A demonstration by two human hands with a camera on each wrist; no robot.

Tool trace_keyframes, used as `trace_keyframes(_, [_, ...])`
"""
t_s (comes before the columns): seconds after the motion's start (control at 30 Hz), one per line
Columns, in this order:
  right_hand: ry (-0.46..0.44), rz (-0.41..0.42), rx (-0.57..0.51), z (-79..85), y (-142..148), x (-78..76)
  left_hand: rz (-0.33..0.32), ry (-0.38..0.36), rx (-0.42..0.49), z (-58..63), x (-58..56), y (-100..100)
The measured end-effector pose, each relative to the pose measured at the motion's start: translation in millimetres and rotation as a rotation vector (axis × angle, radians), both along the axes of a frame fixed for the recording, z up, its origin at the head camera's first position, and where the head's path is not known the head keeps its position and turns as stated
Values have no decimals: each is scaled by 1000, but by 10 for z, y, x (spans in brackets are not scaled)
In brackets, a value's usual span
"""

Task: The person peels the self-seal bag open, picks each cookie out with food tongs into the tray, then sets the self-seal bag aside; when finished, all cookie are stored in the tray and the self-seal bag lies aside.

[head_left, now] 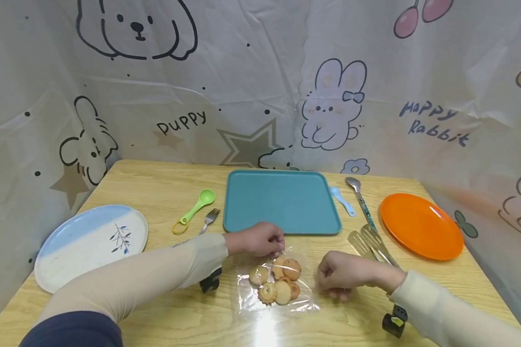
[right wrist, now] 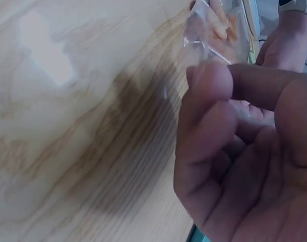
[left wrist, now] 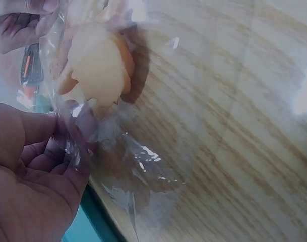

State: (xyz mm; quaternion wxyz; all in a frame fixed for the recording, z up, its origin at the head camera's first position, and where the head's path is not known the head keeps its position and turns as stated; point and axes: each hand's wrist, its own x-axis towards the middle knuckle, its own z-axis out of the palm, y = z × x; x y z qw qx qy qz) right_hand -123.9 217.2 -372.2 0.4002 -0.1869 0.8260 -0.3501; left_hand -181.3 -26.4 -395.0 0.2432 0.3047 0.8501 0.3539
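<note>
A clear plastic bag [head_left: 245, 301] with several round and scalloped cookies [head_left: 283, 291] inside lies on the wooden table. My left hand [head_left: 262, 239] pinches the bag's far edge between thumb and fingers, and the film bunches there in the left wrist view. At the bag's right edge is my right hand [head_left: 340, 272], thumb against curled forefinger, pinching the film; the exact contact is partly hidden by the fingers. Light brown cookies [left wrist: 100, 63] show through the film in the left wrist view. In the right wrist view, the curled right hand [right wrist: 239, 151] covers part of the bag.
Beyond the hands lies a teal tray [head_left: 282, 202]. To its left are a green measuring spoon [head_left: 195, 207] and a fork [head_left: 209, 219]; a blue-white plate [head_left: 91, 246] is farther left. Rightward are a blue spoon [head_left: 343, 201], metal spoon [head_left: 361, 200], metal tongs [head_left: 375, 243] and orange plate [head_left: 421, 226].
</note>
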Motion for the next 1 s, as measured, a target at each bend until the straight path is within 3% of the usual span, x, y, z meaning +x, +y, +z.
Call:
trace_keyframes(0.2, [-58,29,-32,-42,57,7,-12,24,-30,-4,-10,10])
trace_keyframes(0.43, [-18,-20,17,-98,-6,115,-7,19,-15,-9,-2,2])
trace_keyframes(0.67, [-82,-53,-10,-139,-30,240,5,-23,-13,3,-8,-1])
trace_keyframes(1.0, [-119,18,-90,-195,74,242,-27,6,-2,-22,-54,-15])
